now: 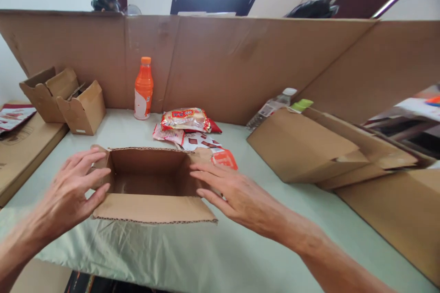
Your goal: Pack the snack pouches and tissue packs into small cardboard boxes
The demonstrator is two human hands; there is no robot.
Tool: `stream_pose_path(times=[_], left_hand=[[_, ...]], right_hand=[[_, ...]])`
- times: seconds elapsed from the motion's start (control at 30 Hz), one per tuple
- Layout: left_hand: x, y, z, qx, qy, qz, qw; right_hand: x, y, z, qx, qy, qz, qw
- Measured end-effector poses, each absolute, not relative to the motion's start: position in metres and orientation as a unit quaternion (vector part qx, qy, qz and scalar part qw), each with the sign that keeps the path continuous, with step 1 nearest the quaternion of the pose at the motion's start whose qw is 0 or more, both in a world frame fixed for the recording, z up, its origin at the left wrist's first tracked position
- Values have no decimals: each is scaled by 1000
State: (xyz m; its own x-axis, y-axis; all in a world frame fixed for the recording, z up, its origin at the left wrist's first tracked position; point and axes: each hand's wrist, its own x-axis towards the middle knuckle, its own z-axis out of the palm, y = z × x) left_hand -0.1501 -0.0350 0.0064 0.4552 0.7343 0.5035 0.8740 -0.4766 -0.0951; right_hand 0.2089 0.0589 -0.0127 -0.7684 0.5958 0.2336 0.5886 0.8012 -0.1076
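Note:
A small cardboard box (pixel 154 208) with its top open sits at the front of the table, and its front flap is folded out towards me. The inside that shows is bare brown card. My left hand (pixel 80 185) rests at the box's left side, fingers spread and stretched out along the edge. On the opposite side, my right hand (pixel 228 187) lies with straight fingers against the right edge and flap. Neither hand is closed around anything. Just behind the box lie several snack packets (pixel 185 120), some in red and clear wrapping.
An orange bottle (pixel 143 89) stands at the back before a cardboard screen (pixel 220 64). Two small cartons (pixel 84 112) are at the left, near a flat box (pixel 27 155). At the right, larger tilted boxes (pixel 302 146) hold a clear bottle (pixel 271 107). Pale green cloth (pixel 257 252) covers the table.

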Motion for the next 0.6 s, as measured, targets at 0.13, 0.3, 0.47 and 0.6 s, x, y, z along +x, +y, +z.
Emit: stream_pose_path(times=[0.13, 0.3, 0.47, 0.6], left_hand=[[-155, -42, -19, -794, -528, -273, 128], [-169, -44, -21, -787, -550, -272, 55], [-170, -35, 5, -820, -530, -212, 39], [-171, -35, 5, -831, -528, -160, 68]], right_hand=[[216, 56, -6, -308, -925, 41, 217], [237, 90, 0, -400, -851, 82, 332], [238, 178, -39, -496, -847, -10, 190], [216, 235, -72, -536, -830, -68, 138]])
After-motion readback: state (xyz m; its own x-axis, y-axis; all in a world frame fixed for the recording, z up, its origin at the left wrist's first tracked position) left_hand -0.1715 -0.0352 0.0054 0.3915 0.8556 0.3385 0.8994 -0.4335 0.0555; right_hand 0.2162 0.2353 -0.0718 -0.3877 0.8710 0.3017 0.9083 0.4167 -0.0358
